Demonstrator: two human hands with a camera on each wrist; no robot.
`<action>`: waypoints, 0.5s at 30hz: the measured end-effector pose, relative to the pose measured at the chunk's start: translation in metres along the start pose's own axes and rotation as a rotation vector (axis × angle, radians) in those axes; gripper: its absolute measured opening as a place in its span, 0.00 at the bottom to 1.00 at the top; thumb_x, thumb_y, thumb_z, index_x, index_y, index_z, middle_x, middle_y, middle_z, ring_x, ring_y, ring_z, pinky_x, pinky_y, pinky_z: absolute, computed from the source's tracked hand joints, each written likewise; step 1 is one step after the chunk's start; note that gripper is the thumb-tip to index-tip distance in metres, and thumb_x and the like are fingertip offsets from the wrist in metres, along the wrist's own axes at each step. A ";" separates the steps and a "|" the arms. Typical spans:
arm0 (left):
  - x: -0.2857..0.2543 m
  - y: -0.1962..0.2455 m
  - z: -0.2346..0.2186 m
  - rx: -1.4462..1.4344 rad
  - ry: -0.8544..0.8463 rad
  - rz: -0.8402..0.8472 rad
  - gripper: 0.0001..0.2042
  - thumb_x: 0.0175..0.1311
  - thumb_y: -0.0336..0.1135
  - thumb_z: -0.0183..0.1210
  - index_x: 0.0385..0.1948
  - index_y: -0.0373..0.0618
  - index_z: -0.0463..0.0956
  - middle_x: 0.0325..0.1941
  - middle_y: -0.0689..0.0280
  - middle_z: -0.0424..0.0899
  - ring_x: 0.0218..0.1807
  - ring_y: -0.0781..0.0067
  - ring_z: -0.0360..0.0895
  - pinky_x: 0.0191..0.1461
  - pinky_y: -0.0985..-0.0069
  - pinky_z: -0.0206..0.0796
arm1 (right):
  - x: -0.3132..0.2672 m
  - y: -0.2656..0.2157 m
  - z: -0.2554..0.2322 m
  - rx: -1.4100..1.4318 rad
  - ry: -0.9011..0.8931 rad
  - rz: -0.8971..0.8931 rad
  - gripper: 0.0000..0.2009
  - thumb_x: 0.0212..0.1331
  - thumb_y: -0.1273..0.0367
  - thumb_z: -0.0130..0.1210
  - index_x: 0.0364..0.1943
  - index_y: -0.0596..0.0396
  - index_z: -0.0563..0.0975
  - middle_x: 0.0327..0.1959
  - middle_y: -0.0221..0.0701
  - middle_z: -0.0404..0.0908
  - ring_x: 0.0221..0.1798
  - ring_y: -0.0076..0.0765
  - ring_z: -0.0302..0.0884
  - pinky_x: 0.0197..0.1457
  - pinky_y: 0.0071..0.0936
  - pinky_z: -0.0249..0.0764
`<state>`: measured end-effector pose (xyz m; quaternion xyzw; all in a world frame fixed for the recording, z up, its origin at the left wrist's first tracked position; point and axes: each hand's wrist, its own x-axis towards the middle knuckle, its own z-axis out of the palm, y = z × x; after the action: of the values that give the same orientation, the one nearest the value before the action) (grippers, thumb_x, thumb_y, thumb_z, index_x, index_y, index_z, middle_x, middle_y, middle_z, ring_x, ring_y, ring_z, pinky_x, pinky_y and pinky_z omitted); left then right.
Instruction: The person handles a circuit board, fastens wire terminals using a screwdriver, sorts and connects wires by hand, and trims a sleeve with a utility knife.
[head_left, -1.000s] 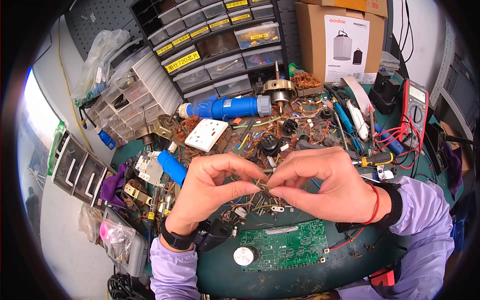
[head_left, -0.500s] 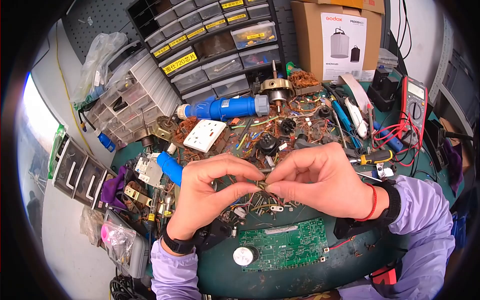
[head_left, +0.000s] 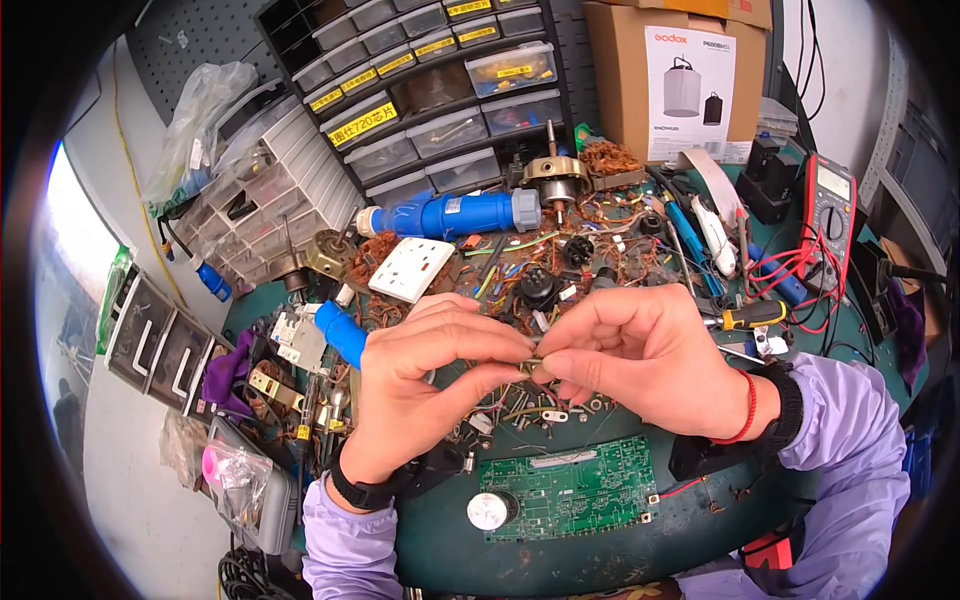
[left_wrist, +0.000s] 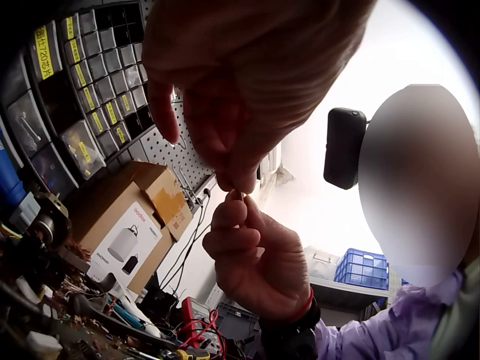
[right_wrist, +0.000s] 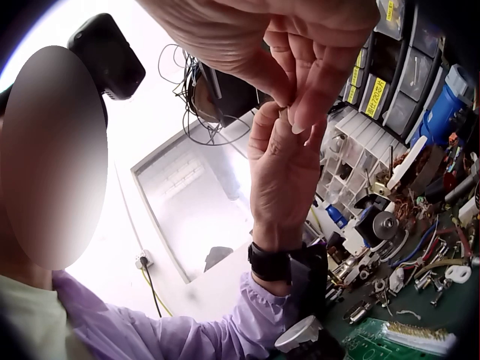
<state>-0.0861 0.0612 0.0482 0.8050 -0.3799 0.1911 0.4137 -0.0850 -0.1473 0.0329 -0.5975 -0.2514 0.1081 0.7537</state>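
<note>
Both hands meet fingertip to fingertip above the cluttered bench. The left hand (head_left: 425,375) pinches a small brownish piece (head_left: 530,368) between thumb and fingers, and the right hand (head_left: 650,365) pinches it from the other side. In the left wrist view the right hand (left_wrist: 259,262) holds a thin bit of the piece (left_wrist: 238,195) under the left fingertips. The right wrist view has the left hand (right_wrist: 281,180) upright, its tips against the right hand's. Fingers hide most of the piece, so its kind cannot be told.
A green circuit board (head_left: 570,490) with a white-topped round item (head_left: 488,512) lies below the hands. Behind are loose screws and wires, a white socket plate (head_left: 411,270), a blue connector (head_left: 450,214) and a multimeter (head_left: 831,205). A yellow-black screwdriver (head_left: 752,315) lies right.
The left hand's fingers have straightened and spread a little. The right hand's fingers have shifted around the small piece, with its lower fingers more visible. Both hands stay together.
</note>
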 end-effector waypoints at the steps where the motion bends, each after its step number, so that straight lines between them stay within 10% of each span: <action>1: 0.000 0.001 0.000 0.017 0.002 0.002 0.08 0.48 0.24 0.67 0.31 0.44 0.84 0.34 0.67 0.86 0.38 0.71 0.82 0.51 0.70 0.68 | 0.000 -0.002 0.000 0.005 -0.003 0.029 0.04 0.58 0.76 0.57 0.36 0.63 0.78 0.29 0.30 0.82 0.30 0.17 0.79 0.32 0.17 0.77; 15: -0.002 -0.003 0.009 0.142 0.056 0.048 0.11 0.49 0.27 0.67 0.36 0.45 0.82 0.31 0.67 0.84 0.35 0.68 0.80 0.47 0.71 0.66 | 0.004 0.004 -0.006 0.042 -0.033 0.088 0.06 0.65 0.74 0.51 0.41 0.63 0.75 0.31 0.34 0.82 0.30 0.22 0.79 0.34 0.19 0.78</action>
<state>-0.0851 0.0564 0.0402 0.8174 -0.3728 0.2500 0.3612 -0.0777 -0.1494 0.0296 -0.5902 -0.2348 0.1562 0.7564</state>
